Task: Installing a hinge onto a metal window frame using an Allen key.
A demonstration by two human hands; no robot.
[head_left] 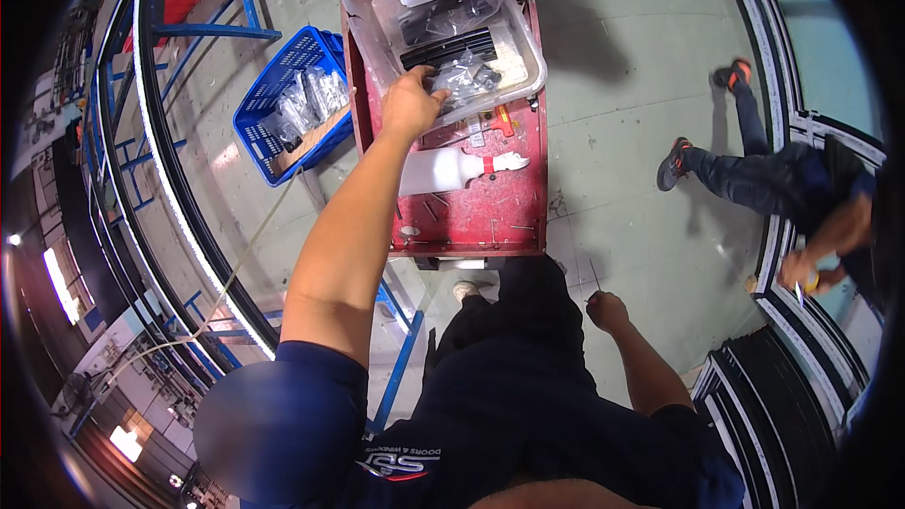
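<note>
My left hand [413, 104] reaches over the near wall of a clear plastic bin [535, 61]. Its thumb and fingers are apart, beside clear plastic bags [464, 78] of small parts and a bundle of black bars [449, 49]. Whether the fingertips touch a bag I cannot make out. Low at my right side, my right hand [608, 312] is closed around a tool with a thin shaft [595, 273] that points away from me; its handle is hidden in the fist. A white spray bottle [438, 172] lies below the bin.
Under the bin is a red cart [452, 226] with loose screws and a red-orange tool [505, 121]. A blue basket [253, 135] of bagged parts stands left. Long frames [156, 146] line the left. Another person [764, 170] works at window frames [778, 75] on the right.
</note>
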